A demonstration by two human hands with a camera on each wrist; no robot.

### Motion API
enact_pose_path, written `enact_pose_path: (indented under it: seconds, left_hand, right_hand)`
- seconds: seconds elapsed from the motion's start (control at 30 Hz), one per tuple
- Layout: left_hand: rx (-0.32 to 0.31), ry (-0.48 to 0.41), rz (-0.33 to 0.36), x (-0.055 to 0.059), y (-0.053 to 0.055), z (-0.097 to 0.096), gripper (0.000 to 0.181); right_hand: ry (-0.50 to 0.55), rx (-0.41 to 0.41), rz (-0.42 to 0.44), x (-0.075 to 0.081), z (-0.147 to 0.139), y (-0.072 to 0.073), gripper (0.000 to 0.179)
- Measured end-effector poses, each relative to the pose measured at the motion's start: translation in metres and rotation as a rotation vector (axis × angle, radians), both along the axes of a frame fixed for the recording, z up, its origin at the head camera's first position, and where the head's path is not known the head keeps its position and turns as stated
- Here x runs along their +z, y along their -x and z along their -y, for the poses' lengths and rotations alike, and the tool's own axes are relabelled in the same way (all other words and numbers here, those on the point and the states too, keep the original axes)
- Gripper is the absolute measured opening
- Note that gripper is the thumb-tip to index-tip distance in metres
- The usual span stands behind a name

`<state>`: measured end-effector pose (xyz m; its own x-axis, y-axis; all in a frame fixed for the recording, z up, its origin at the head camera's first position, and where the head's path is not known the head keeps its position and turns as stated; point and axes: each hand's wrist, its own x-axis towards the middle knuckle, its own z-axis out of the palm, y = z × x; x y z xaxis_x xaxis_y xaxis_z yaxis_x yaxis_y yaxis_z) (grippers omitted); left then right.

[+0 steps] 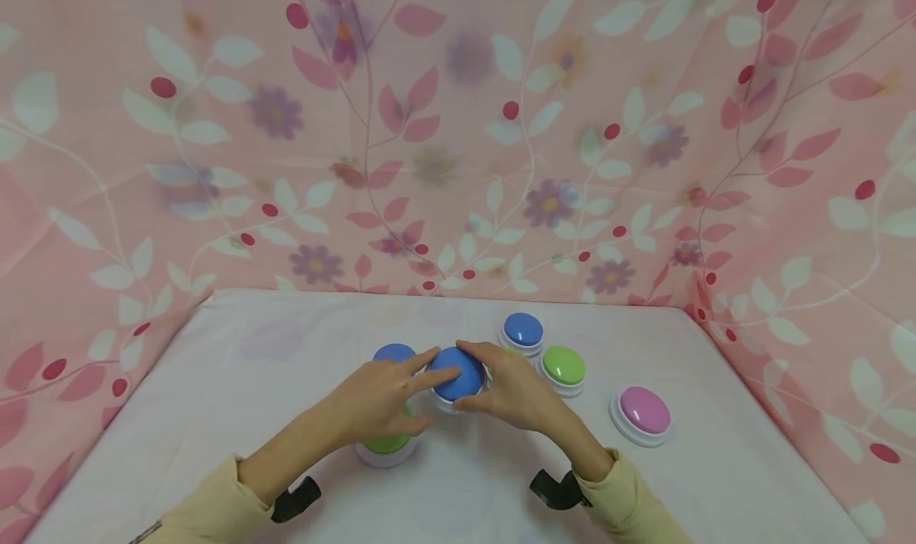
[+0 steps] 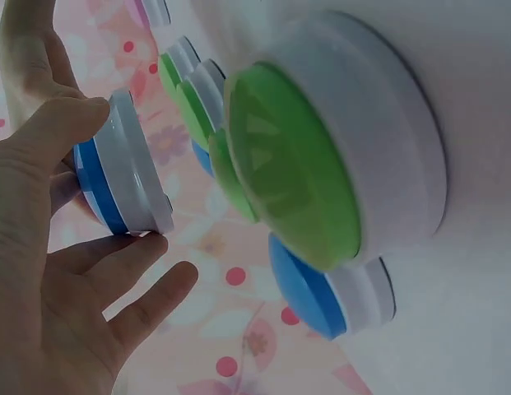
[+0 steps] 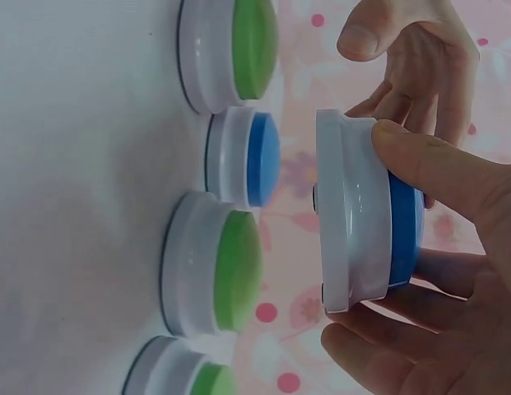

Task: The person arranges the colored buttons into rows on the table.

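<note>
A push button with a blue dome and white base (image 1: 461, 383) is gripped by my right hand (image 1: 525, 391), thumb and fingers round its rim. It hangs clear of the table, its base underside turned down, as the right wrist view shows (image 3: 354, 214). My left hand (image 1: 375, 397) lays extended fingers on the blue dome; its thumb (image 3: 360, 39) stands apart from the button. Under the left hand is a green button (image 1: 386, 445), partly covered. Another blue button (image 1: 393, 352) sits just behind that hand.
Right of my hands, a blue button (image 1: 523, 329), a green button (image 1: 564, 365) and a pink button (image 1: 645, 409) stand on the white table (image 1: 286, 329). Another green button is mostly hidden by my right hand. Floral pink cloth (image 1: 444, 154) hangs around the back and sides.
</note>
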<state>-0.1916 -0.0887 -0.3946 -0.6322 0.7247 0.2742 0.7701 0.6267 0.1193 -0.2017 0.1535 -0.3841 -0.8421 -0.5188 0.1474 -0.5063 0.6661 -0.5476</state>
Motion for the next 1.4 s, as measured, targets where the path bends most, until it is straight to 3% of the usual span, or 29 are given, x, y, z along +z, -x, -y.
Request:
enact_pose_path:
  seconds: [0.4,0.73,0.93,1.2,1.4]
  left_hand:
    - [0.014,0.031,0.093,-0.02,-0.009,-0.008,0.068]
    - [-0.011,0.053,0.076,-0.033,-0.015,-0.01,0.068]
    - [-0.02,0.086,0.04,-0.037,-0.017,-0.011,0.067]
    - [-0.034,0.091,0.064,-0.04,-0.018,-0.012,0.064]
    - [-0.057,0.087,0.031,-0.045,-0.017,-0.012,0.062]
  right_hand:
    - [-0.02,-0.012,0.077,-0.021,-0.004,-0.008,0.078]
    - [-0.05,-0.009,0.093,-0.037,-0.004,-0.013,0.079]
    - [-0.051,0.009,0.102,-0.041,-0.005,-0.014,0.08]
    - [-0.08,0.035,0.109,-0.048,-0.004,-0.014,0.079]
    - [-0.099,0.032,0.135,-0.055,-0.004,-0.014,0.079]
